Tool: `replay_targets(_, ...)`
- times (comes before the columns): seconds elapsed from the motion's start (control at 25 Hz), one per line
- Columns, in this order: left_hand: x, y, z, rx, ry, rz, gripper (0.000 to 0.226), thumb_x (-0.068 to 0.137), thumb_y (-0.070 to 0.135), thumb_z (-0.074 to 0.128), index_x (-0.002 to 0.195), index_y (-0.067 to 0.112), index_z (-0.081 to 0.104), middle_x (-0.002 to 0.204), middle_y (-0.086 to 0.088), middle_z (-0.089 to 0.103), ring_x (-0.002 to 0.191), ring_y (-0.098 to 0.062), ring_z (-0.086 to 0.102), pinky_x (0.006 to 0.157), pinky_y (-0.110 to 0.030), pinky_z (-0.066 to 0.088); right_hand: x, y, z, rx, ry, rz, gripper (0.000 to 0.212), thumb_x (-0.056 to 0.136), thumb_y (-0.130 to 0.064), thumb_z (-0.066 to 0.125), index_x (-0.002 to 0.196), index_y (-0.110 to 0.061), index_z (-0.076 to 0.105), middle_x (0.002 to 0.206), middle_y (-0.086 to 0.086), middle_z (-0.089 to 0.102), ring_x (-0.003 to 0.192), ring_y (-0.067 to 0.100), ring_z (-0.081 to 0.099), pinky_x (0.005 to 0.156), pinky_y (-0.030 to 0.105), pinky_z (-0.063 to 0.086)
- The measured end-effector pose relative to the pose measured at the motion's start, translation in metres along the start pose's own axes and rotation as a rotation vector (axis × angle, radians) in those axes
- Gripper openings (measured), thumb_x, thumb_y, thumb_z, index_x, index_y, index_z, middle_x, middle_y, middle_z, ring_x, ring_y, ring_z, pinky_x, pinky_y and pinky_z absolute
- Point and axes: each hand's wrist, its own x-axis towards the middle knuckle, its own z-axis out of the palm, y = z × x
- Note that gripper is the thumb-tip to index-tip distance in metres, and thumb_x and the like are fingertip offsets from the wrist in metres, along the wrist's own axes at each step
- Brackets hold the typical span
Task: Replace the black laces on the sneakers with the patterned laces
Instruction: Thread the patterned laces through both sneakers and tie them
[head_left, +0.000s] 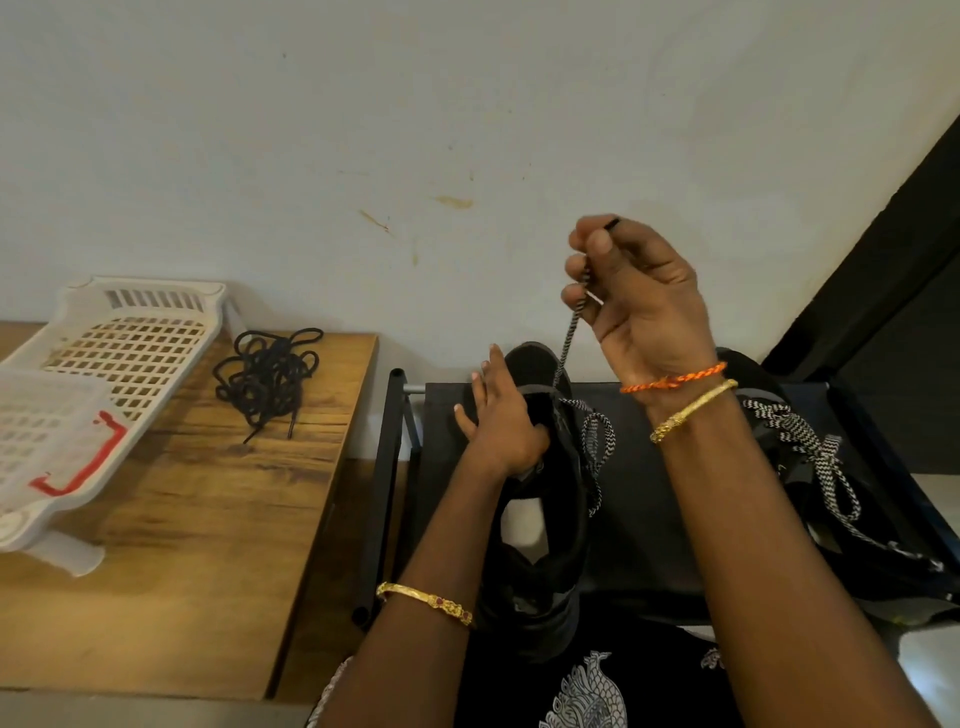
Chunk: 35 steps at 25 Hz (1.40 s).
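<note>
Head view: black laces (267, 376) lie discarded on the bench (171, 519), left of the sneaker (540, 519). That sneaker is steadied by the left hand (498, 421); patterned lace (569, 338) is pinched taut above it by the right hand (636, 296). Lacing seems partly done.

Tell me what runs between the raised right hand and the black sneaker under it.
In the head view, a taut stretch of patterned lace runs from the right hand down to the sneaker, with bare wall behind it.
</note>
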Motion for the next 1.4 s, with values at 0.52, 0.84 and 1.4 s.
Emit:
replay_targets(0.52, 0.002, -0.023, -0.037, -0.491, 0.200, -0.078, 0.011, 0.086, 0.004, 0.067, 0.095, 0.009, 0.071, 0.081, -0.002, 0.067, 0.079, -0.012, 0.063, 0.067, -0.010, 0.049, -0.001, 0.063, -0.032, -1.693, -0.065, 0.276, 0.017, 0.089, -0.007, 0.056, 0.091, -0.013, 0.072, 0.098, 0.010, 0.066, 0.092, 0.028, 0.062, 0.078, 0.033, 0.051)
replay_targets(0.84, -0.003, -0.020, -0.039, -0.454, 0.223, -0.068, 0.013, 0.077, 0.006, 0.076, 0.089, 0.006, 0.074, 0.072, 0.003, 0.067, 0.061, 0.003, 0.059, 0.054, -0.007, 0.044, -0.005, 0.077, -0.034, -1.459, 0.033, 0.363, 0.033, 0.084, -0.005, 0.063, 0.059, -0.025, 0.062, 0.099, 0.012, 0.066, 0.090, 0.026, 0.063, 0.084, 0.040, 0.054)
replay_targets(1.4, -0.005, -0.021, -0.042, -0.437, 0.223, -0.068, 0.015, 0.079, 0.004, 0.074, 0.093, 0.003, 0.074, 0.083, -0.005, 0.070, 0.078, -0.013, 0.065, 0.072, -0.020, 0.055, -0.011, 0.081, -0.025, -1.405, 0.169, 0.367, 0.008, 0.085, -0.008, 0.066, 0.086, -0.010, 0.074, 0.090, 0.008, 0.070, 0.081, 0.017, 0.058, 0.075, 0.026, 0.047)
